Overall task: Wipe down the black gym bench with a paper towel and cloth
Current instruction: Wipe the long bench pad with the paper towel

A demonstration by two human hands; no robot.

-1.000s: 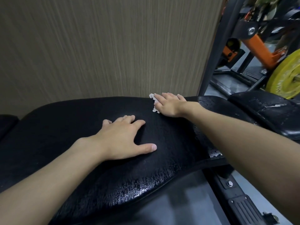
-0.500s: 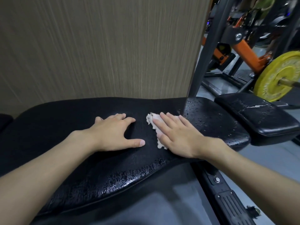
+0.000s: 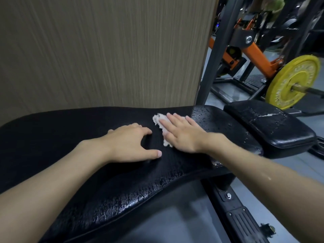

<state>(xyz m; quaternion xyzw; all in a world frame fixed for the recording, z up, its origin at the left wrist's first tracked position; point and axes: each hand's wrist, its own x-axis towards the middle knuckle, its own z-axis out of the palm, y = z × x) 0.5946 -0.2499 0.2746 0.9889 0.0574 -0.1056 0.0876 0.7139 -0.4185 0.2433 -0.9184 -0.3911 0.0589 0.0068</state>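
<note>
The black gym bench [image 3: 73,137] stretches across the view, its padded surface wet and glistening along the near edge. My left hand [image 3: 129,142] lies flat on the pad with fingers spread, holding nothing. My right hand [image 3: 182,134] presses a crumpled white paper towel [image 3: 158,121] flat against the pad just right of my left hand; the towel shows beyond my fingertips and under my palm. Water drops dot the pad to the right of my right hand.
A smaller black seat pad [image 3: 273,127] with water drops adjoins the bench on the right. Behind stands a wood-grain wall panel [image 3: 105,50]. A dark steel upright [image 3: 217,55], an orange machine frame [image 3: 254,51] and a yellow weight plate [image 3: 292,81] stand at the back right. The bench's base rail [image 3: 238,213] runs below.
My right hand with the paper towel went from the far edge toward me, then slid back a little away from me. My left hand stayed flat on the pad.
</note>
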